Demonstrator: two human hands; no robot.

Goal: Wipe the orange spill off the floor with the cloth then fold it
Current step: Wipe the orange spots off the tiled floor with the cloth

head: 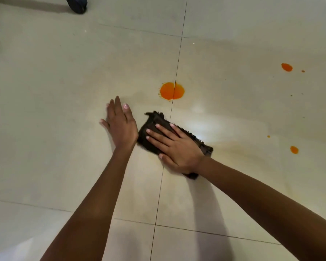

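Observation:
A dark brown cloth (154, 121), folded into a thick pad, lies on the pale tiled floor across a grout line. My right hand (174, 145) presses flat on it with straight fingers. Flat on the bare tile just left of the cloth rests my left hand (120, 123), fingers straight, holding nothing. A round orange spill (172, 90) sits on the grout line a short way beyond the cloth. Smaller orange spots lie to the right: one far spot (287, 67) and one nearer spot (294, 149). A faint orange smear runs right of the cloth.
A dark shoe-like object (77, 5) stands at the top left edge, casting a shadow. Tiny orange specks (268, 136) dot the right tile. Grout lines (159, 194) cross the floor.

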